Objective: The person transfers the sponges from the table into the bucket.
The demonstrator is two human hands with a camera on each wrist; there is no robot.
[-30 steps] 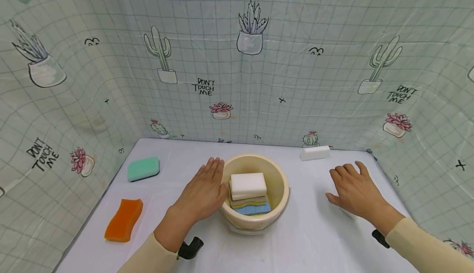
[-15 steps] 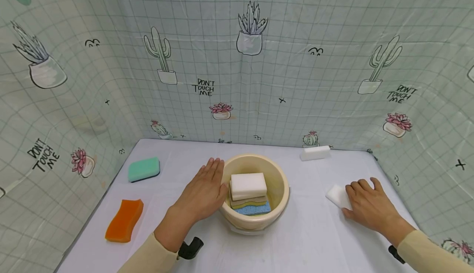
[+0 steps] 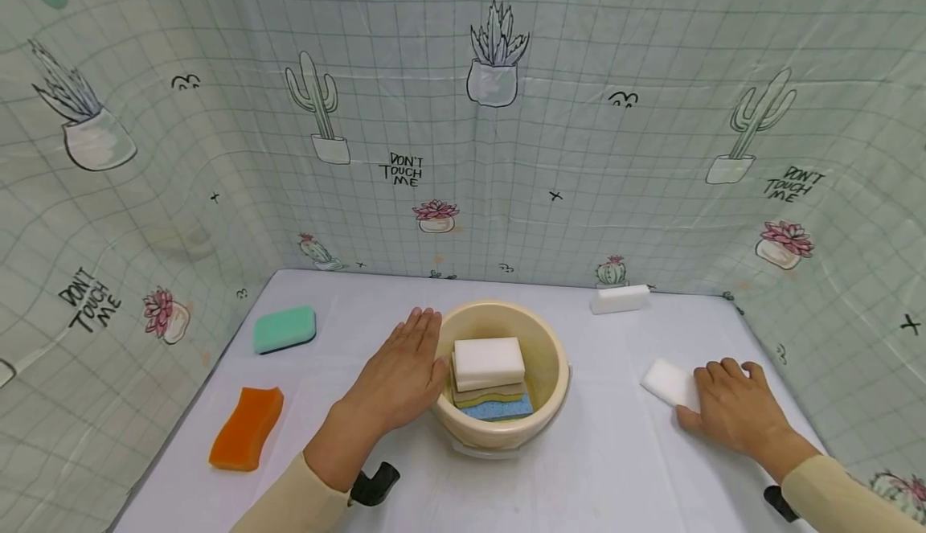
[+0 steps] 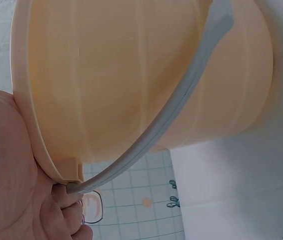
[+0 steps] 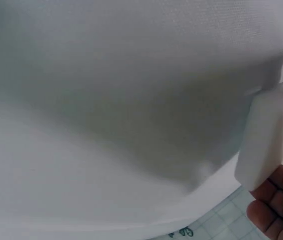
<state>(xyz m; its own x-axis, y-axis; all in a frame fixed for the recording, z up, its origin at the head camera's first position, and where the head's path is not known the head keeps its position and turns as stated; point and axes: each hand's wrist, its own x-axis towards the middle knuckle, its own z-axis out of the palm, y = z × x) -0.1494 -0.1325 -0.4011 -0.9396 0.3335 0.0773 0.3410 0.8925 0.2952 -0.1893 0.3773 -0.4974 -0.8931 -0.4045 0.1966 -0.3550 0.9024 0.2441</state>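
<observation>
Head camera: faces forward and down over the worktop (image 3: 593, 469). Close-range wrist cameras share with it the bucket (image 4: 116, 80) (left) and white sponge (image 5: 264, 140) (right).

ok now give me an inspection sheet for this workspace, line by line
surface: white table, with sponges and a bucket on it
job's things: bucket with stacked sponges inside; white sponge to its right
clutter: orange sponge and green sponge at left, white block at back right
grippers: two bare hands; left hand touches the bucket's rim, right hand grips the white sponge
cables: nothing seen
surroundings: sheet printed with potted plants and grid lines
</observation>
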